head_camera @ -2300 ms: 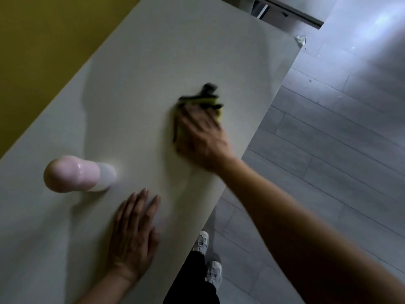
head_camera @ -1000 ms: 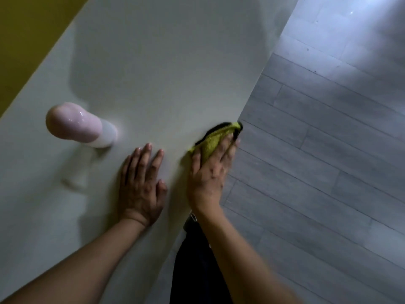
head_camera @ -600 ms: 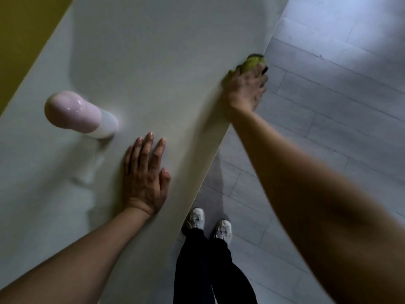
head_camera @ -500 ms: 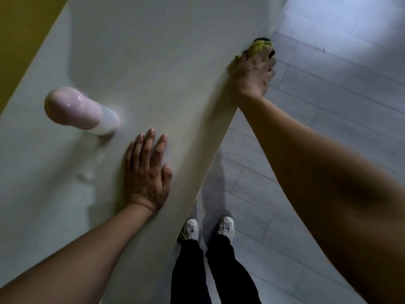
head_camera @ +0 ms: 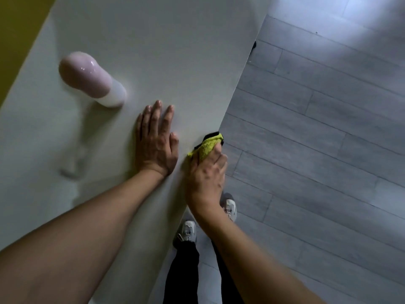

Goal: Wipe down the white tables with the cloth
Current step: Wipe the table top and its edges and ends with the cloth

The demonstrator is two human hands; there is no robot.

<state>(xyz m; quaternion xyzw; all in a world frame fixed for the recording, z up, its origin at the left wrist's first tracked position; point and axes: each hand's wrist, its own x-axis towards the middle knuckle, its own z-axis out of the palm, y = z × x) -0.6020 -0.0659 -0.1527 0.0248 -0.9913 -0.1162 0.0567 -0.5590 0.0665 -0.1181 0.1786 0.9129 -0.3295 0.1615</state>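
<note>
1. Grip: right hand [head_camera: 206, 178] is clamped on the cloth [head_camera: 207, 145], fingers curled over a yellow wad with a black edge showing at its far side. The hand presses it on the right edge of the bench [head_camera: 175, 51], near end; part of the hand overhangs the edge above the floor [head_camera: 328, 150].
2. Left hand [head_camera: 156, 139] lies flat, fingers spread apart, palm down on the bench top just left of the cloth. It holds nothing and seems to brace the body.
3. Farther left and far: a pink-and-white rounded object [head_camera: 92, 82] stands on the bench, well apart from the cloth, near the left hand's fingertips but not touching. What it is cannot be told.
4. Beyond: yellow wall [head_camera: 15, 40] along the bench's left side, grey plank floor on the right, two shoes [head_camera: 186, 233] and dark trousers below the bench edge.
5. Step in hand, as a judgement: wiping the right edge strip of this bench. The surface shows no clear wet or dry mark, so progress cannot be read.
6. Next move calls for steady downward pressure and a stroke along the edge without letting the cloth slip off it; the area around the pink object needs a pass too, likely by wiping round or lifting it.
7. Counts: one bench visible, one cloth, one pink-and-white object, two hands, two shoes.
</note>
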